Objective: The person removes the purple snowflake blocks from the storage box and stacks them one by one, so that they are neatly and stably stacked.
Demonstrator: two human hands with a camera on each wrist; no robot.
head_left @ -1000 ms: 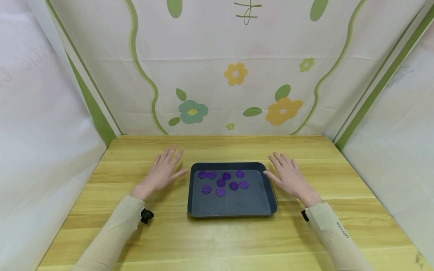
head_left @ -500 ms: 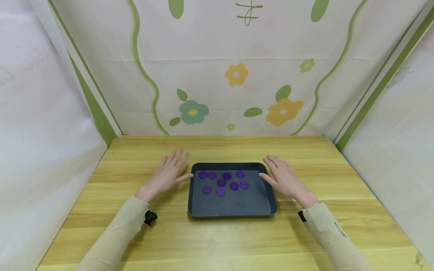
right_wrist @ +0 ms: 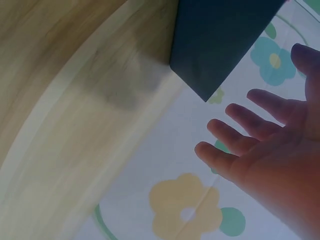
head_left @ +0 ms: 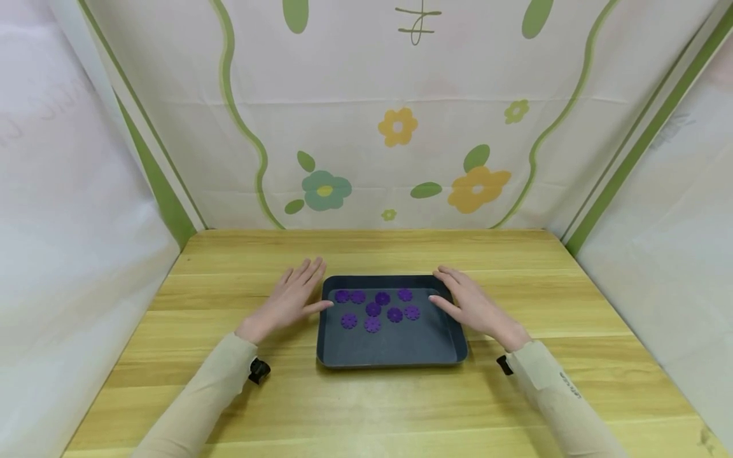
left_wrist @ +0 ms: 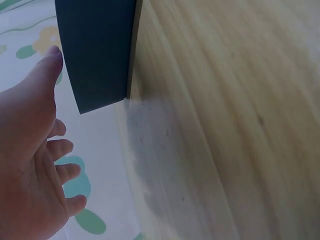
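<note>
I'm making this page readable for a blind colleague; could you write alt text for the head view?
A left hand and a right hand, holding nothing, flank a dark rectangular tray with nine purple flower-shaped discs lying in it. The tray sits on a wooden table before a white backdrop printed with flowers and leaves.

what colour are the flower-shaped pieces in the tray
The pieces are purple, best seen in the head view.

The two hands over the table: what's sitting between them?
Between the left hand and the right hand lies a dark tray with nine purple flower-shaped pieces in it, as the head view shows.
</note>
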